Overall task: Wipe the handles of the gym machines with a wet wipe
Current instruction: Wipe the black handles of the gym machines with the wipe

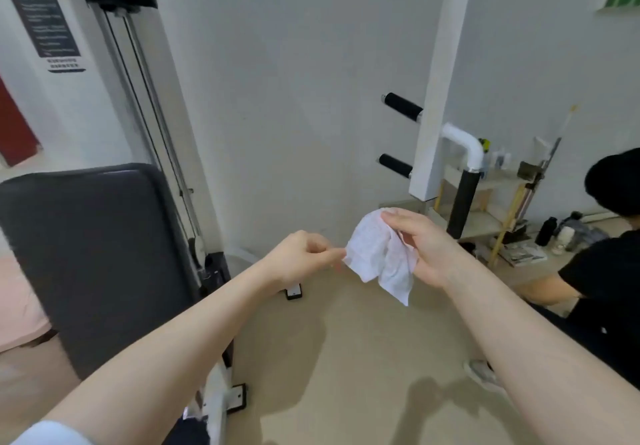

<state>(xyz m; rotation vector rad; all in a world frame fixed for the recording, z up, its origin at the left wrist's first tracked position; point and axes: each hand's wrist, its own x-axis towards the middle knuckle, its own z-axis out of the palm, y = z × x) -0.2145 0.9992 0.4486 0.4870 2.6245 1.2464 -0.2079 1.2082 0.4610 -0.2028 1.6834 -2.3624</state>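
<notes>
A crumpled white wet wipe [377,257] hangs in mid-air in front of me. My right hand [424,249] grips its upper right part between thumb and fingers. My left hand [306,257] pinches the wipe's left edge with its fingertips. Beyond the wipe stands a white machine post [433,105] with two short black handles, an upper handle [401,107] and a lower handle [394,165], sticking out to the left. A longer black handle [464,204] hangs down from a white bent tube on the post's right. Neither hand touches any handle.
A dark padded backrest [93,257] and the cable column [145,98] of another machine stand at left. A person in black [609,271] crouches at right. A low wooden shelf [498,202] and bottles [547,231] sit on the beige floor behind the post.
</notes>
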